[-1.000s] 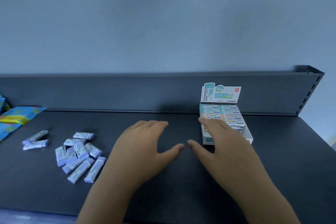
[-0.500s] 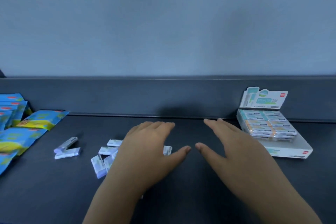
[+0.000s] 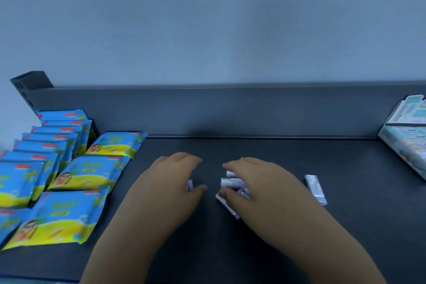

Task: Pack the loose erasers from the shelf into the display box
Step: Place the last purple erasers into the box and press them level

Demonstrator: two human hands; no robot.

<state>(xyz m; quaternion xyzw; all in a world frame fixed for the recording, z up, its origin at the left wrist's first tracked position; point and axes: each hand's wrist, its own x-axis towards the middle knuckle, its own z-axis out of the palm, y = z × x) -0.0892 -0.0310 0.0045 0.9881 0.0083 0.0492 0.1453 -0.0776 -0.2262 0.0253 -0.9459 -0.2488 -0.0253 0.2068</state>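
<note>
Near the front edge of the dark shelf (image 3: 299, 249), both forearms reach in from below. Blue and yellow packets (image 3: 87, 173) fill the left side, from the front left corner to the back rail, overlapping in rows.

Mid-shelf, the left hand (image 3: 170, 191) lies palm down with its fingers together and almost straight, relaxed. The end of one eraser (image 3: 189, 185) peeks out beside its thumb, and the hand grips nothing that shows.

Just to its right, the right hand (image 3: 260, 196) is spread palm down over a small cluster of loose erasers (image 3: 231, 182), its fingers lightly bent and its thumb tip against one of them (the blur hides whether any is pinched). A lone eraser (image 3: 315, 189) lies just beyond that hand, toward the shelf's right edge.

Farther back, at the right edge near the back rail (image 3: 230, 110), stands the display box (image 3: 405, 143), cut off by the frame, with rows of erasers in it and its printed flap upright. A plain grey-blue wall (image 3: 207, 18) rises behind the rail.
</note>
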